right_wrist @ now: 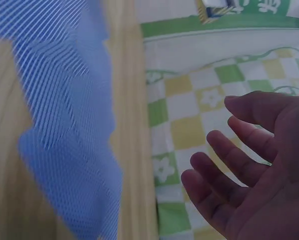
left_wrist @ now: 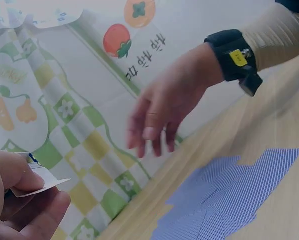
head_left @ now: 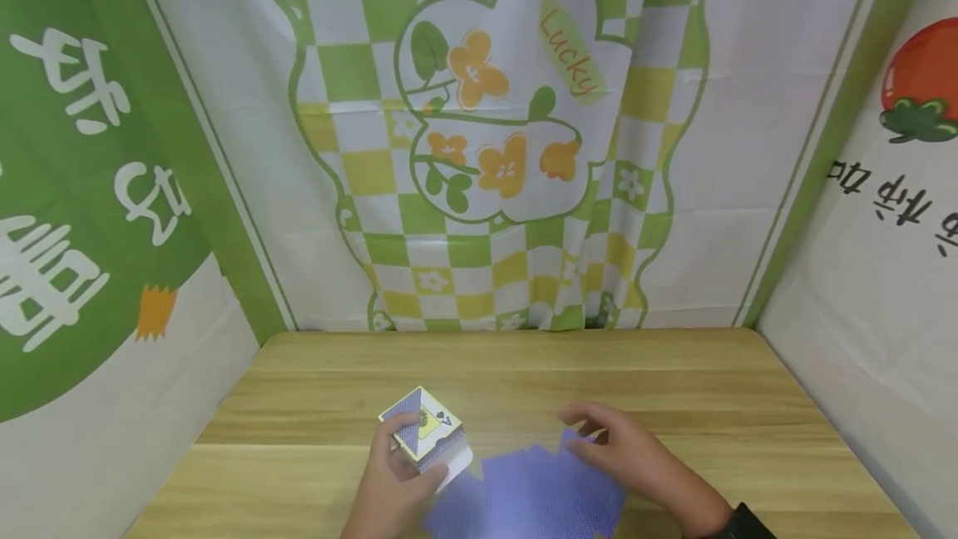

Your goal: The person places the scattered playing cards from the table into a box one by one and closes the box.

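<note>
My left hand (head_left: 395,477) grips a card box (head_left: 434,431) with an ace printed on its face, thumb on the near side and fingers on the far side. A white flap (head_left: 456,468) sticks out from the box's lower right end. Spread over the table's front lie blue-backed playing cards (head_left: 531,493), overlapping one another face down. Above their right edge hovers my right hand (head_left: 617,447), fingers loosely bent with nothing between them. The right wrist view shows that hand (right_wrist: 249,165) with its palm bare and its fingers apart.
The wooden table (head_left: 524,381) ends at a checked green and yellow curtain (head_left: 501,256). Printed cloth walls stand at the left (head_left: 97,190) and right (head_left: 861,215). A black band (left_wrist: 232,52) with a small camera is on my right wrist.
</note>
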Demonstrator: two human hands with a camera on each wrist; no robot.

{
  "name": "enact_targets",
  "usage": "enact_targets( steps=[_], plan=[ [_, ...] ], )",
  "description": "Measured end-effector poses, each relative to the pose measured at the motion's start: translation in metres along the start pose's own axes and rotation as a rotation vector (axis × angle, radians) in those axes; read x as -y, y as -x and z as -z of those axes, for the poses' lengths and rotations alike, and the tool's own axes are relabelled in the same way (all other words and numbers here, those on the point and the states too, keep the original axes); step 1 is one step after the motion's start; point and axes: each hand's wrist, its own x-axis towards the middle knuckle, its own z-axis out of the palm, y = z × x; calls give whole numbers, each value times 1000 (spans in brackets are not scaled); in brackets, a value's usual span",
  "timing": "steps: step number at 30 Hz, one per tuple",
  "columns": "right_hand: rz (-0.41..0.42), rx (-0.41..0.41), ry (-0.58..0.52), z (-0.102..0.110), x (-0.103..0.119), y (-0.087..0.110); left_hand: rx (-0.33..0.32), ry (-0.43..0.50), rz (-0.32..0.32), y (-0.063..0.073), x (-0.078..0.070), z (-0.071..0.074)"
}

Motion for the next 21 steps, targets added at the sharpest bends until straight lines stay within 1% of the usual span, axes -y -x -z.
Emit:
enact_targets(
  steps=[3,5,8,12,14,18,21],
  plan=[
    [21,-18,116,4,-13,6,-28,-27,-2,0,2,4],
    [23,-14,176,6,-22,10,-54,-45,2,0,3,7],
    [7,4,240,7,-33,15,-91,-62,15,0,4,11],
    [-14,22,301,6,-45,21,-126,-36,8,1,4,17],
    [-8,20,335,6,-51,23,-132,-7,2,1,5,20],
    [-20,9,366,3,-60,24,-128,38,5,1,7,26],
    [-35,10,380,1,-64,21,-118,52,9,1,8,29]
  ],
)
